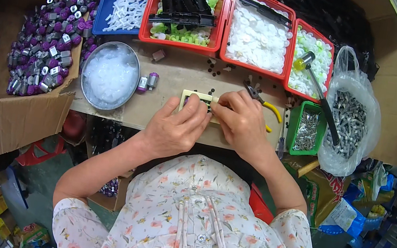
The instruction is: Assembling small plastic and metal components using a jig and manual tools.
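On the work board in front of me lies a small cream rectangular frame [206, 96], with dark, green and purple bits showing inside it. My left hand [177, 126] is closed, its fingertips at the frame's left end and near edge. At the right end, my right hand [241, 125] pinches, thumb and forefinger together; whatever is between them is hidden. Just beyond the right hand rest diagonal pliers [255, 93] with yellow handles. Two purple-and-silver motor-like cylinders [152, 80] stand left of the frame, beside a round metal dish [136, 85] of clear, whitish flakes.
A carton [13, 115] of purple-and-silver cylinders stands left. Along the back are a blue bin [104, 5] and red bins [224, 19] of plastic parts. At right are a green bin [303, 152] of metal pieces, a hammer [323, 105] and a plastic bag [343, 79] of metal parts.
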Demonstrator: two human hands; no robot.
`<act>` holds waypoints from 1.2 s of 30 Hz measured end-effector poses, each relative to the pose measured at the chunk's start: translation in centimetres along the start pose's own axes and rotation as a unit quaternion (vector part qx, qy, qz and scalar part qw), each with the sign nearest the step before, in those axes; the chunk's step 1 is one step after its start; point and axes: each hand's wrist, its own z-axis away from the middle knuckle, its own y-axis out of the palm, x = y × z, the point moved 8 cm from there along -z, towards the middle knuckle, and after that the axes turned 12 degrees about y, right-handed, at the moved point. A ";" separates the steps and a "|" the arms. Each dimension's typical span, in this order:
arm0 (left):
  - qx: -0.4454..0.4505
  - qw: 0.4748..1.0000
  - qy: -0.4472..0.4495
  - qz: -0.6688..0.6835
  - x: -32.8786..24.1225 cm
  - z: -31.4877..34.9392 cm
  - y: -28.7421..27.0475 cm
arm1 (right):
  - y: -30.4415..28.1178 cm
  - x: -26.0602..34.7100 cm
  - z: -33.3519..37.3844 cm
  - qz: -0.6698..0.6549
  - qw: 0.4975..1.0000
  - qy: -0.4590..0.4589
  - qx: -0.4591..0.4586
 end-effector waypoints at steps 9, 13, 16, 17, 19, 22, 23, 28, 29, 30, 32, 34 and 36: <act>0.030 0.996 0.087 -0.005 -0.5 -1.1 0.1 | 0.6 1.0 0.0 0.139 0.984 -0.075 0.079; -0.063 0.996 0.063 0.012 -0.2 -0.2 -0.1 | 0.5 1.2 -0.1 0.142 0.982 -0.084 0.092; -0.079 0.996 0.035 -0.004 -0.8 0.6 0.6 | 0.8 1.2 0.4 0.143 0.983 -0.083 0.080; -0.100 0.995 0.005 -0.014 -0.7 1.0 0.7 | 0.8 1.2 0.3 0.147 0.983 -0.078 0.077; -0.100 0.995 -0.011 -0.022 -1.2 1.6 1.3 | 1.0 1.4 0.5 0.161 0.980 -0.091 0.071; -0.097 0.993 -0.069 -0.020 -1.1 1.7 1.5 | 1.0 1.7 0.6 0.163 0.981 -0.094 0.053; -0.099 0.991 -0.082 -0.022 -1.2 1.8 1.5 | 1.1 1.8 0.6 0.163 0.980 -0.096 0.055; -0.119 0.984 -0.136 -0.005 -1.3 1.5 1.5 | 0.6 0.6 0.3 0.056 0.997 -0.037 0.033; -0.118 0.983 -0.137 -0.007 -1.4 1.3 1.4 | 0.5 0.5 0.2 0.056 0.997 -0.039 0.033; -0.118 0.982 -0.150 0.007 -1.2 1.2 1.4 | 0.0 0.1 0.1 0.005 0.999 -0.030 0.027; -0.119 0.980 -0.159 0.020 -0.9 0.8 1.0 | -1.0 -1.2 0.2 -0.077 0.997 -0.004 0.020; -0.117 0.976 -0.177 0.055 -0.3 0.5 0.5 | -4.0 -2.1 0.6 -0.081 0.996 0.018 -0.022; -0.126 0.973 -0.172 0.087 -0.1 0.1 -0.4 | -8.0 -4.4 2.0 -0.076 0.990 0.075 -0.090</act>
